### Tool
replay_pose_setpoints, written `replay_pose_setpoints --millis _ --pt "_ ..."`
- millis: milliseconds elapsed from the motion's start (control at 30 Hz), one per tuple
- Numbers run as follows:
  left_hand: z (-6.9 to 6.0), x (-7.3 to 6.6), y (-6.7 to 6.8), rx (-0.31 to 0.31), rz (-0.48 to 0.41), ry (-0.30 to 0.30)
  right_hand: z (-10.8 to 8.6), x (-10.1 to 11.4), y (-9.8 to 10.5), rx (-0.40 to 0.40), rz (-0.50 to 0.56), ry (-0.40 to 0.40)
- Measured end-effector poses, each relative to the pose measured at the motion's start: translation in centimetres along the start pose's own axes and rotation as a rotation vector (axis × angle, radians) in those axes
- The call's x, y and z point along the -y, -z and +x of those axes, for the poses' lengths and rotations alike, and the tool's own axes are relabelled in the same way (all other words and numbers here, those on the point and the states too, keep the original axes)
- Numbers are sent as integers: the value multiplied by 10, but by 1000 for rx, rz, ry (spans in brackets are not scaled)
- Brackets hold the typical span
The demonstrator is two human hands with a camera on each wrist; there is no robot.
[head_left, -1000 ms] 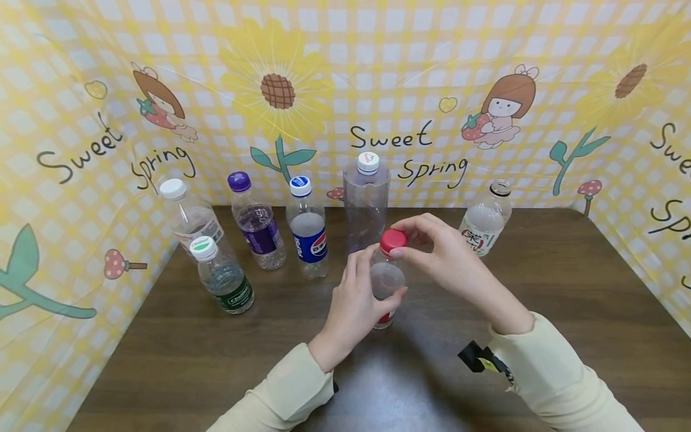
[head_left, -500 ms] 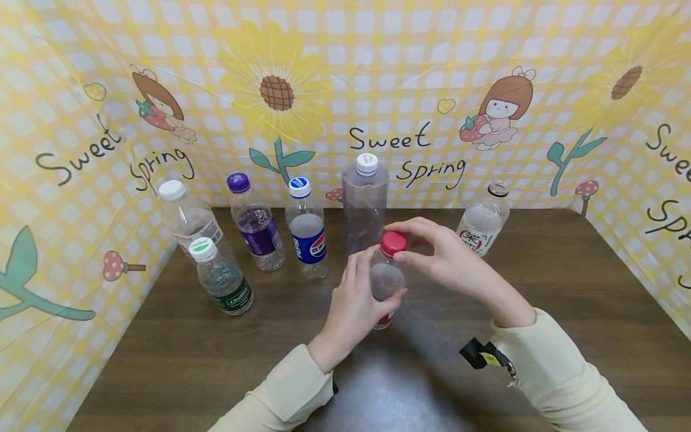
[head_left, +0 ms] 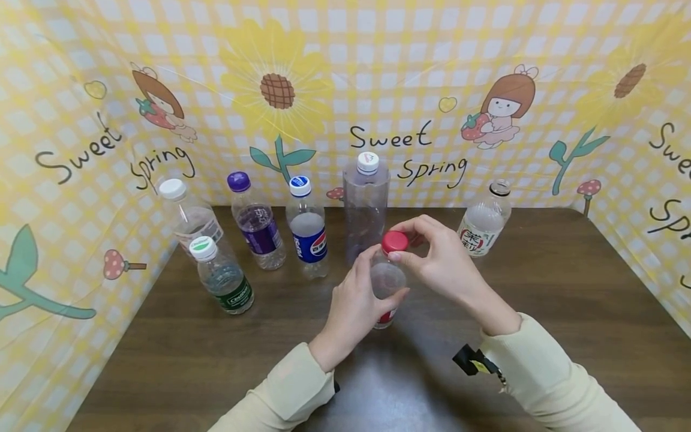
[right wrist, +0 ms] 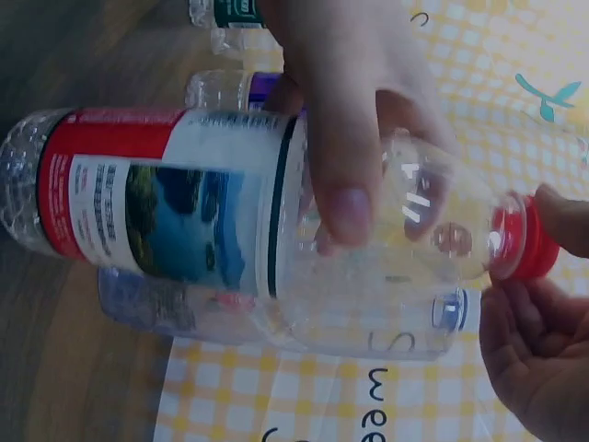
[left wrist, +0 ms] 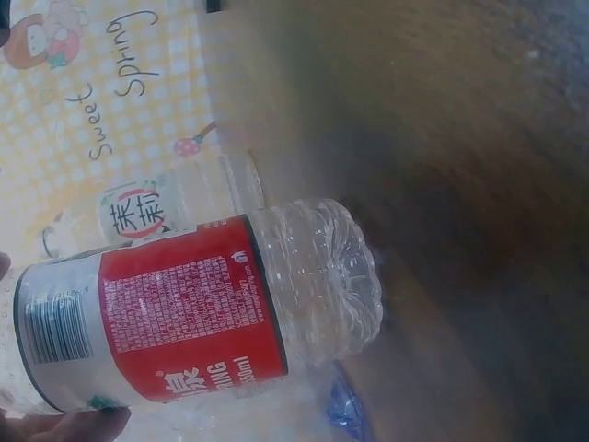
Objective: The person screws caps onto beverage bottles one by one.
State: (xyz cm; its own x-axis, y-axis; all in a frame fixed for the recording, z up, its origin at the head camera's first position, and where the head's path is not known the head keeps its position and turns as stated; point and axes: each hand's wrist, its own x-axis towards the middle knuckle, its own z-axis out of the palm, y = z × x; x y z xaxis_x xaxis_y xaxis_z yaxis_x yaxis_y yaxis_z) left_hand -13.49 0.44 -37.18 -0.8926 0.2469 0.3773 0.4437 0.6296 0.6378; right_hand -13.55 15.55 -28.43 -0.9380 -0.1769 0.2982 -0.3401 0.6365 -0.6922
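A clear plastic bottle (head_left: 391, 279) with a red and white label (left wrist: 193, 308) stands upright near the middle of the table. My left hand (head_left: 351, 306) grips its upper body, thumb on the near side and fingers round the far side. On the bottle's neck sits a red cap (head_left: 395, 241), which my right hand (head_left: 439, 258) pinches between thumb and fingers. The right wrist view has the red cap (right wrist: 541, 238) at the mouth of the neck; how tightly it sits I cannot tell.
Behind stand a tall clear bottle (head_left: 366, 204), a Pepsi bottle (head_left: 309, 237) and a purple-capped bottle (head_left: 260, 231). At left are a green-labelled bottle (head_left: 232, 291) and a white-capped bottle (head_left: 191, 216). An uncapped bottle (head_left: 486, 219) stands at right. A patterned cloth (head_left: 421, 72) surrounds the table (head_left: 259, 372).
My right hand shifts and turns slightly at the red cap, its thumb and fingers changing position and the wrist moving a little left. My left hand keeps its hold on the bottle.
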Motion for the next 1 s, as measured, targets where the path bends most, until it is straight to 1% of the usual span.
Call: replay_pose_setpoints --millis 167,267,433,500,600,700,767,833,900,1000 --pt "1 -2 -2 -31 19 3 0 3 -6 -64 -15 -63" --pt "2 -3 -4 -52 34 8 1 4 -8 -90 -6 -108" --pt "3 -3 -6 -70 50 18 1 2 -10 -96 18 -137" --pt "3 -3 -6 -70 48 21 1 0 -9 -71 38 -134" --pt "3 -2 -6 -59 35 27 3 -7 -6 14 88 -115" --pt "2 -2 -6 -47 18 28 3 -14 0 117 149 -69" --pt "2 -2 -5 -43 13 27 3 -17 5 165 190 -31" --pt "2 -2 -5 -40 12 27 3 -20 8 190 217 2" --pt "3 -2 -5 -35 10 28 3 -21 11 198 228 23" --pt "3 -3 -4 -21 -3 35 4 -22 12 193 232 14"
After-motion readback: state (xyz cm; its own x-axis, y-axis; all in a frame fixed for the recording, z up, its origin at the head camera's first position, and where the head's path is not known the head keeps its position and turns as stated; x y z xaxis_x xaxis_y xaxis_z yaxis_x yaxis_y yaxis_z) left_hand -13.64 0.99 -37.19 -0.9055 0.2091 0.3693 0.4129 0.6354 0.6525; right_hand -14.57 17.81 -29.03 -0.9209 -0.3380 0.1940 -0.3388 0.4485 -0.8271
